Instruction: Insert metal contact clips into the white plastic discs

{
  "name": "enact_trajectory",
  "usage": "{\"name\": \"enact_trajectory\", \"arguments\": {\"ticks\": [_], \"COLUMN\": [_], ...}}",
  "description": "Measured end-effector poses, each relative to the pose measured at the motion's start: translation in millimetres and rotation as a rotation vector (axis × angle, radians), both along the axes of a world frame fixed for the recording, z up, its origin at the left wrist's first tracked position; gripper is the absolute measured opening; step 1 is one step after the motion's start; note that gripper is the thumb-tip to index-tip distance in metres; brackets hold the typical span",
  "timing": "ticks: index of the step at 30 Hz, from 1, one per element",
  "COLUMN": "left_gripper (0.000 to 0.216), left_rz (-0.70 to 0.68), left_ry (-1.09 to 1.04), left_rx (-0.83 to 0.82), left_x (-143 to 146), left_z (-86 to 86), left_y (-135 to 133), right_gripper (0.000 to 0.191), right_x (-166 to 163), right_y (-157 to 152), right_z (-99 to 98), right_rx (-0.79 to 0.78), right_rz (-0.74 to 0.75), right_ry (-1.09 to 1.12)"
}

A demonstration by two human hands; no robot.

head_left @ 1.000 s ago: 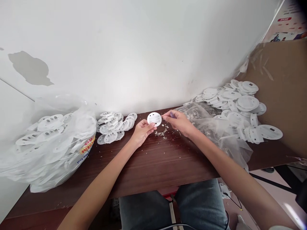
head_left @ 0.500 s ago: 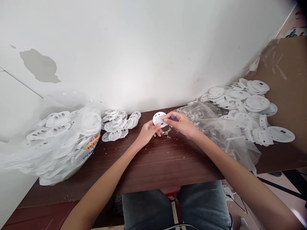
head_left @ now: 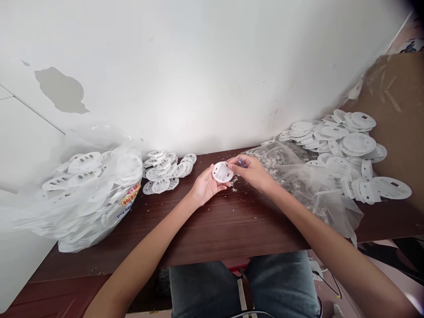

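Note:
Held in my left hand [head_left: 205,186] is a white round plastic disc [head_left: 223,172] with small square openings and ribbed slots on its face, tilted toward me. The thumb and fingers of that hand hold its left and lower edge. My right hand [head_left: 248,171] is closed, thumb and index finger at the disc's upper right rim. A slim purple object [head_left: 242,163] is tucked among the right fingers; its kind is unclear. Whether the right fingertips also pinch a tiny part cannot be made out. Small clear plastic pieces [head_left: 234,189] lie on the table just below the disc.
A clear plastic bag [head_left: 99,216] full of white discs stands at left. Beside it sits a small pile of slotted discs [head_left: 162,170]. At right, a sheer bag [head_left: 298,176] bears many small clear pieces, near a larger disc heap [head_left: 357,143] and a cardboard box [head_left: 397,101].
The disc has been turned over or tilted, so its ribbed, slotted face shows now. My left hand has opened more beneath it, and my right fingertips have shifted to its upper edge.

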State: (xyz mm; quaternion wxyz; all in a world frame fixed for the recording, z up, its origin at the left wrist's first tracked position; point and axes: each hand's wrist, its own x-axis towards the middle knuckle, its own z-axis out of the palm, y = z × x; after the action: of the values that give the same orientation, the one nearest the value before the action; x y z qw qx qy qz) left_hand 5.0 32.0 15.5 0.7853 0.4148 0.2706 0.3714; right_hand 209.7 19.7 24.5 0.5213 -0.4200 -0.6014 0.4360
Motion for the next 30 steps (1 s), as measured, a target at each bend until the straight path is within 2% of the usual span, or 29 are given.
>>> {"name": "enact_trajectory", "arguments": {"ticks": [3, 5, 9, 13, 16, 22, 30], "left_gripper": [0.044, 0.043, 0.042, 0.044, 0.044, 0.045, 0.044], "left_rz": [0.059, 0.077, 0.066, 0.036, 0.057, 0.081, 0.065], "left_ry": [-0.047, -0.049, -0.064, -0.085, -0.086, -0.075, -0.065], "left_rx": [-0.039, -0.062, -0.092, -0.078, -0.064, -0.039, -0.012], "left_x": [3, 5, 8, 9, 9, 10, 11], "left_z": [2.0, 1.4, -2.7, -5.8, -6.9, -5.9, -4.2], "left_y": [-4, -6, -10, -13, -13, -15, -16], "right_gripper": [0.02, 0.02, 0.017, 0.013, 0.016, 0.018, 0.015], "right_x": [3, 4, 2, -1, -2, -1, -2], "right_y": [3, 4, 1, -3, -4, -7, -11], "right_z": [-1.5, -1.4, 0.2, 1.5, 2.1, 4.0, 4.7], "right_rx": [0.008, 0.027, 0.092, 0.119, 0.131, 0.134, 0.218], "right_rz": [-0.186, -0.233, -0.213, -0.191, -0.187, -0.17, -0.163], "right_ry": [0.008, -0.007, -0.011, -0.109, -0.143, -0.182, -0.318]}}
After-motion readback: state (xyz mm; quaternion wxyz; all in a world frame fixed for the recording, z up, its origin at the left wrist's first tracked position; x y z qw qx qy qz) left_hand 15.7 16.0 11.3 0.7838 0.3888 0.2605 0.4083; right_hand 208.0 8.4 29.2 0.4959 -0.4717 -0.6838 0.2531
